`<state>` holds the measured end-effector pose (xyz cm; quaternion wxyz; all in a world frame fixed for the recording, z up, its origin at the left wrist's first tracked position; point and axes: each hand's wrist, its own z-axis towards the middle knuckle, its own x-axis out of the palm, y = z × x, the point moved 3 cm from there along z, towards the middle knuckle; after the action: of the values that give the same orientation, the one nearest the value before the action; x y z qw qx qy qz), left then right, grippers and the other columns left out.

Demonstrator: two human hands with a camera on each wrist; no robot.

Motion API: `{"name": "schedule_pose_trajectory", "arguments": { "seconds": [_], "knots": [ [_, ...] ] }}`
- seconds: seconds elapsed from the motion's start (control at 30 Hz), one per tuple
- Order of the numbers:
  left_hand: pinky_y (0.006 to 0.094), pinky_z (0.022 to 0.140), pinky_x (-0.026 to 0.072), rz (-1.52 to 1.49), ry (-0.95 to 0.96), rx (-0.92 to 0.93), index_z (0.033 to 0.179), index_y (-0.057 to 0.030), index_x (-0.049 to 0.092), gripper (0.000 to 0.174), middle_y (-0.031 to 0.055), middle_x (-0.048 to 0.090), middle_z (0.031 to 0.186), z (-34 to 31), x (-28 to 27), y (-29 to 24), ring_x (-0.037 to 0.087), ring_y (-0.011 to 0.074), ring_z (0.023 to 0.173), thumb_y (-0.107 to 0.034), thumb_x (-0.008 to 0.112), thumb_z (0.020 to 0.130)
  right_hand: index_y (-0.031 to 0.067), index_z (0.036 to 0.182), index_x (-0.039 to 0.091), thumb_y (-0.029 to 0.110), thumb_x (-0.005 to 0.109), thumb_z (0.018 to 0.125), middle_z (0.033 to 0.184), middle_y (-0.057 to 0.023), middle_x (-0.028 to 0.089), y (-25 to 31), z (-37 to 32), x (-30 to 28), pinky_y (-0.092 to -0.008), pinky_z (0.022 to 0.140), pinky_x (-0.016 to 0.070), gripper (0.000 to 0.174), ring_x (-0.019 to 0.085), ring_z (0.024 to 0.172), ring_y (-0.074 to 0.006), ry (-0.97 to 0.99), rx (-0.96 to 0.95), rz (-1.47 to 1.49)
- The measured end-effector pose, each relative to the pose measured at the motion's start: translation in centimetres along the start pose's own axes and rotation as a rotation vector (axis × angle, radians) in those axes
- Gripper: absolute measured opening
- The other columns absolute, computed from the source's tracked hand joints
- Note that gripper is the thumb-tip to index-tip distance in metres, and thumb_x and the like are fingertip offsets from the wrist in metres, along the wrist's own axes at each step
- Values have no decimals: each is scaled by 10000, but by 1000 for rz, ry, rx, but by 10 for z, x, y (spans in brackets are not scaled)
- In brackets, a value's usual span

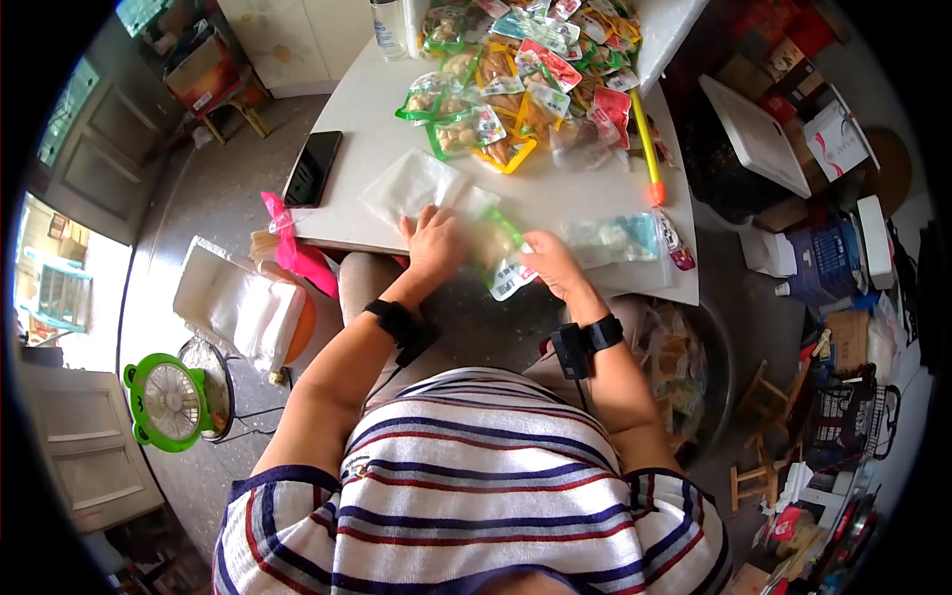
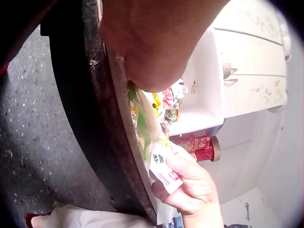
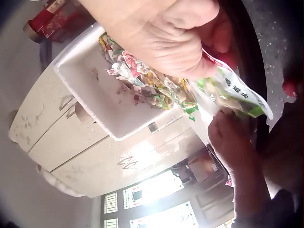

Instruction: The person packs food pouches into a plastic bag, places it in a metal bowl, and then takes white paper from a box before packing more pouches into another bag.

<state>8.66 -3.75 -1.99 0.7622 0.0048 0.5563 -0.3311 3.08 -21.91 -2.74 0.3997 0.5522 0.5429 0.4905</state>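
Observation:
A green-and-white food packet spans the space between the hands at the table's near edge. My right hand pinches its white label end, with thumb and fingers also visible on the label in the left wrist view. My left hand lies with relaxed fingers on the near edge of a clear plastic bag, its side close against the packet. In the right wrist view, the left fingertips touch the packet; the right hand hides part of its label end.
Many sealed food packets are heaped on the table's far side. A yellow stick, a bluish clear packet and a small snack packet lie at the right. A phone rests by the left edge, below a clear cup.

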Motion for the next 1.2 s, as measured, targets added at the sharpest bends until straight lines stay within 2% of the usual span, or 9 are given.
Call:
{"name": "schedule_pose_trajectory", "arguments": {
  "seconds": [0.07, 0.27, 0.43, 0.53, 0.63, 0.77, 1.03, 1.13, 1.2],
  "knots": [
    [567, 817, 204, -18, 10, -6, 778, -108, 536, 117, 3, 493, 974, 0, -1, 1, 375, 241, 1038, -198, 480, 728, -56, 967, 488, 6, 495, 701, 795, -83, 555, -4, 7, -1, -217, 546, 426, 274, 533, 651, -107, -65, -110, -65],
    [523, 849, 217, -119, 8, 49, 798, -100, 524, 106, 19, 492, 1001, 0, -5, 0, 371, 272, 1064, -177, 489, 734, -54, 917, 505, 5, 471, 696, 717, -64, 543, 33, 26, 4, -225, 499, 407, 231, 503, 566, -102, 61, -6, -104],
    [457, 830, 263, -139, -31, 95, 801, -100, 517, 100, 26, 498, 983, 0, 1, 0, 392, 275, 1028, -160, 498, 723, -56, 869, 503, 24, 511, 673, 697, -79, 531, 14, 46, 14, -232, 442, 388, 212, 491, 506, -118, -407, -100, 29],
    [445, 813, 272, -103, -80, 131, 794, -100, 517, 96, 24, 502, 971, -1, 2, 0, 401, 273, 1008, -158, 502, 719, -7, 912, 474, 70, 544, 708, 771, -67, 515, 12, 35, 16, -222, 441, 393, 229, 494, 533, -126, -173, -64, 397],
    [454, 824, 262, -132, -12, 110, 803, -100, 518, 103, 25, 503, 973, 0, -1, 0, 402, 275, 1008, -158, 504, 719, 12, 904, 474, 96, 542, 715, 745, -48, 518, 26, 5, 21, -202, 394, 381, 218, 500, 527, -104, -280, 198, 89],
    [474, 831, 252, -112, -27, 111, 832, -101, 520, 126, 32, 498, 990, -1, -6, -7, 390, 285, 1028, -162, 502, 723, 56, 888, 484, 138, 524, 726, 664, -15, 517, 18, 8, 22, -171, 366, 367, 186, 495, 492, -74, -150, 197, -63],
    [488, 864, 233, -172, -39, 90, 861, -100, 518, 150, 65, 478, 1034, -2, -7, -2, 349, 324, 1083, -164, 502, 726, 29, 792, 509, 67, 478, 739, 633, -37, 504, 10, 53, 48, -231, 391, 398, 72, 499, 478, -121, -284, 17, 96],
    [488, 864, 238, -156, -48, 98, 877, -105, 516, 163, 70, 478, 1043, -3, -3, 2, 344, 319, 1091, -165, 508, 725, 29, 770, 505, 64, 496, 742, 633, -9, 490, 12, 61, 57, -230, 467, 381, 46, 452, 547, -76, -363, -104, 86],
    [486, 862, 242, -149, -56, 95, 868, -103, 518, 164, 70, 482, 1037, -4, -1, 2, 354, 311, 1081, -159, 514, 714, 19, 728, 519, 47, 457, 725, 631, -42, 509, 8, 64, 58, -239, 446, 411, 68, 500, 525, -127, -359, -180, 139]
  ]
}}
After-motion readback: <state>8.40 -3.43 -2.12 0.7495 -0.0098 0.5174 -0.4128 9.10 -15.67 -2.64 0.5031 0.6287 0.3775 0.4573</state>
